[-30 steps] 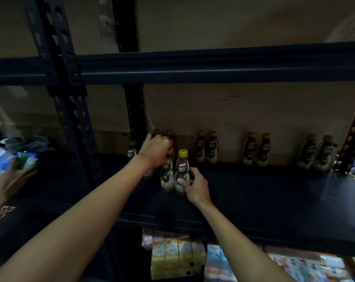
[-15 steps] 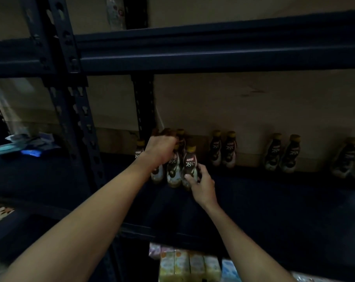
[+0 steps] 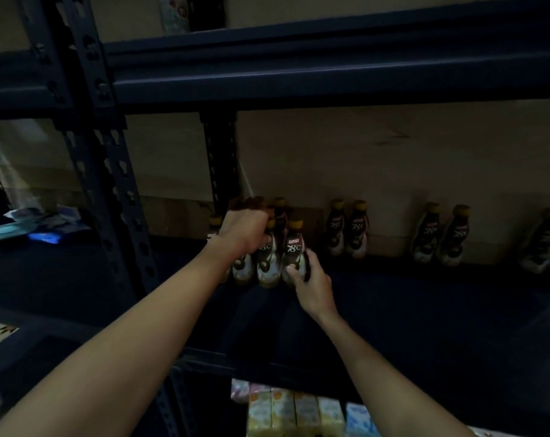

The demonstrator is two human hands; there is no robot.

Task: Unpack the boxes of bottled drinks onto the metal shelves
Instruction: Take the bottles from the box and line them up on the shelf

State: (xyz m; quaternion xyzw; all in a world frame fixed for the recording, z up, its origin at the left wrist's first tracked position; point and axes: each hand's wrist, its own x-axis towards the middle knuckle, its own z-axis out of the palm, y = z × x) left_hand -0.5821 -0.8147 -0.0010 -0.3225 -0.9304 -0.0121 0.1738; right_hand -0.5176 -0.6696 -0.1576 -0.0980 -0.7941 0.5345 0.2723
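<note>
A: What is going on at the shelf (image 3: 425,310)?
B: The left hand (image 3: 247,230) is curling over the caps of the clustered bottles (image 3: 267,263), gripping them, near its back left corner. The right hand (image 3: 311,283) is clasping the base of the front bottle (image 3: 294,250), rightmost in that cluster.
A: And elsewhere?
B: Bottle pairs (image 3: 358,230) are standing along the back edge, well apart

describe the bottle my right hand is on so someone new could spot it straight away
Look at the dark metal shelf, at the cluster of bottles by the rear upright post. The front-right bottle of that cluster has a yellow cap and a 78C label facing out. Alone among its neighbours, it has the right hand gripping its lower body.
</note>
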